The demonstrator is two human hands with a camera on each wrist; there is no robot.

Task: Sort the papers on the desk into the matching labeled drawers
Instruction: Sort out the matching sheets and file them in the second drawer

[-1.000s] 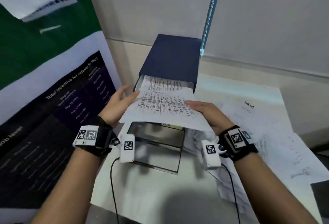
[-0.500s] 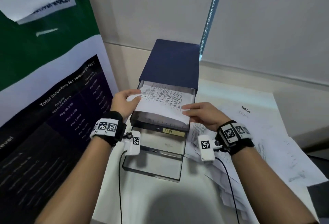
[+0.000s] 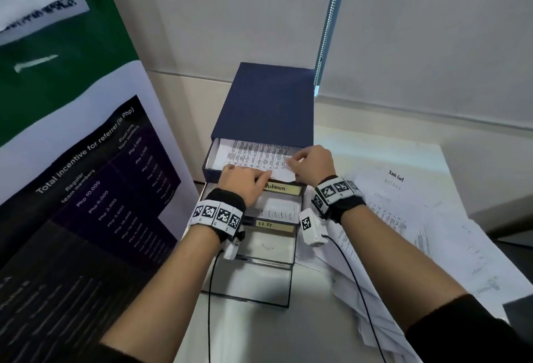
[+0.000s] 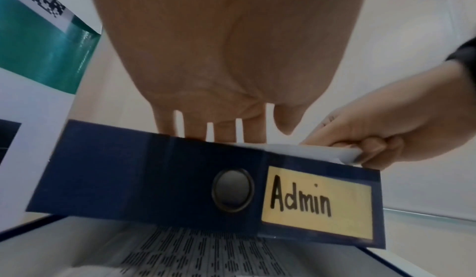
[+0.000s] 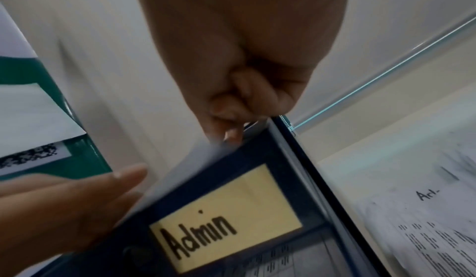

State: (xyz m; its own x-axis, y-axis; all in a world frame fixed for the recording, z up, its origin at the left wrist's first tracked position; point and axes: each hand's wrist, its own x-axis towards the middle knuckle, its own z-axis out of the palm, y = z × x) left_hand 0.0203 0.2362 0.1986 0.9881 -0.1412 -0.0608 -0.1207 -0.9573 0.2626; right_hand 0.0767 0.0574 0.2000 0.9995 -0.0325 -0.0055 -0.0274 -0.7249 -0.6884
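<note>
Your left hand lies flat on the printed sheet, pressing it into the Admin drawer; your right hand pinches its right corner. Loose papers right on the worktop remain unsorted.
</note>
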